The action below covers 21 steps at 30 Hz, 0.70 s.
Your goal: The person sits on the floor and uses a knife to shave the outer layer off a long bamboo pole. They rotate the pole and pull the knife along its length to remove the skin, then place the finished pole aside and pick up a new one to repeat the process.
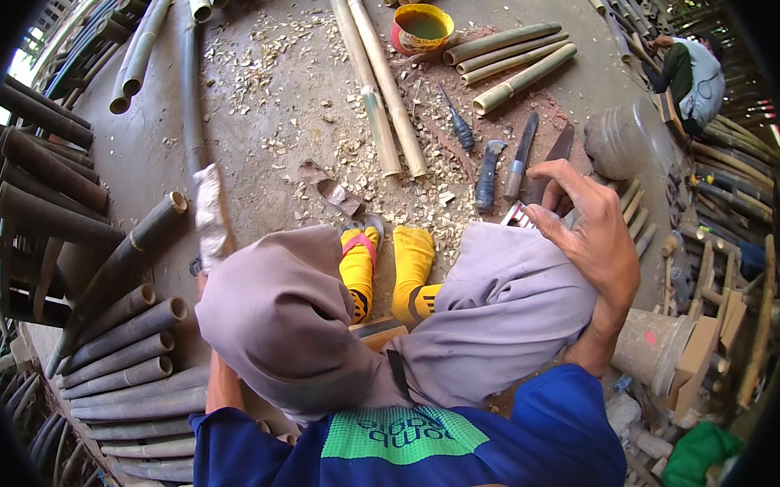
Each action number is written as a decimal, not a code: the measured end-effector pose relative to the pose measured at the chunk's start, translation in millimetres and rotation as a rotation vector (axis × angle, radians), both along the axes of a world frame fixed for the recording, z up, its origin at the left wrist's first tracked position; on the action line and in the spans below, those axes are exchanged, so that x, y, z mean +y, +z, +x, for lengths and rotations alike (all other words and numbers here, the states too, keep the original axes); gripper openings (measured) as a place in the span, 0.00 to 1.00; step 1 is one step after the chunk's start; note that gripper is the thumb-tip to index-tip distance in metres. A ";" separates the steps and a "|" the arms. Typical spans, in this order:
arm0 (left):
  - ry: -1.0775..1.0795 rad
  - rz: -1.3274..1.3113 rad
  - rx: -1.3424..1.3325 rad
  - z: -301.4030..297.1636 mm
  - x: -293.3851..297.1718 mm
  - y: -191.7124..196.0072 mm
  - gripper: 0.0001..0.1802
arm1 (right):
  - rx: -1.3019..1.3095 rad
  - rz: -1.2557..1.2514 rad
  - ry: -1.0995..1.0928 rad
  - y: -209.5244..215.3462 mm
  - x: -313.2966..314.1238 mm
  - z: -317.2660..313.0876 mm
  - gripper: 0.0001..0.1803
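My right hand hovers beside my right knee, fingers curved, with thumb and forefinger apart. A small red-and-white item shows by the thumb tip; I see no grip on it. Just beyond lie a dark-bladed knife, a knife with a lighter handle, a black-handled tool and a pointed spike tool. My left forearm goes down beside my left knee, which hides the hand. Past that knee, a whitish cloth-like piece covers the near end of a long dark bamboo pole.
Wood chips litter the floor around my yellow-socked feet. Bamboo poles lie ahead, near a bucket of murky liquid and shorter pieces. Dark bamboo stacks line the left. Another person crouches far right.
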<state>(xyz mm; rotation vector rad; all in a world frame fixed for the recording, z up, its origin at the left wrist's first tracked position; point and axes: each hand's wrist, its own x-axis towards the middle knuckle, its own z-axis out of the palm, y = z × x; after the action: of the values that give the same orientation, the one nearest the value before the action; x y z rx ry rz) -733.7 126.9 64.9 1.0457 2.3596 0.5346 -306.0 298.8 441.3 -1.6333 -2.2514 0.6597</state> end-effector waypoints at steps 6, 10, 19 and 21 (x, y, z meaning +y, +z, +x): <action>0.233 0.075 0.140 -98.7 -22.8 49.9 0.26 | 0.041 0.003 0.030 -3.8 11.0 4.3 0.17; 0.322 0.058 0.140 -110.3 -48.3 48.6 0.28 | 0.059 -0.036 0.053 -4.2 21.4 -2.3 0.16; 0.366 -0.094 0.067 -20.1 -58.0 -15.1 0.31 | 0.149 -0.261 0.212 -15.1 61.6 -31.3 0.14; 0.400 -0.113 0.077 -16.9 -78.3 -10.4 0.32 | 0.235 -0.335 0.210 -33.3 89.6 -39.3 0.14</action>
<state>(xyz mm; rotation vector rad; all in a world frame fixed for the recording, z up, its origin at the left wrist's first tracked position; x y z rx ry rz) -750.5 48.6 54.6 0.5524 2.6480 0.5009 -345.3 388.4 408.0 -1.3704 -2.2446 1.2707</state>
